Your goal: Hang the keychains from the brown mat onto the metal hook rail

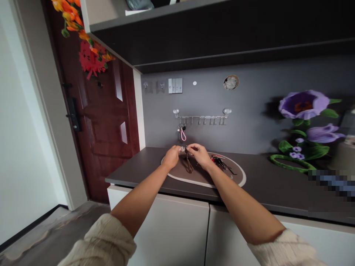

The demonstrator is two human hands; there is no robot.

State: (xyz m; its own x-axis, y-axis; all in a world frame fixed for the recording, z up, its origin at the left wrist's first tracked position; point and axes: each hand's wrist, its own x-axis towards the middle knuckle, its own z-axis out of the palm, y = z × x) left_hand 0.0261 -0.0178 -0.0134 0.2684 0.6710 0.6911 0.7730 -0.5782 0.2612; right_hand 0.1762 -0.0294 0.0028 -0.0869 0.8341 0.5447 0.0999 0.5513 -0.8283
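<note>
My left hand pinches a small bunch of keys above an oval brown mat with a pale border. The fingers of my right hand are closed on the same bunch from the other side, at its ring end. From between the hands hangs a brown strap, a looped keychain. Just behind, a set of keys with a pink loop strap hangs from a clear hook rail on the wall. Right of my right hand, more keys, dark and red, lie on the mat.
The dark countertop sits over white cabinet doors. An overhanging shelf is above. Purple artificial flowers stand at the right. A dark red door is at the left. Two clear hooks and a switch panel are on the wall.
</note>
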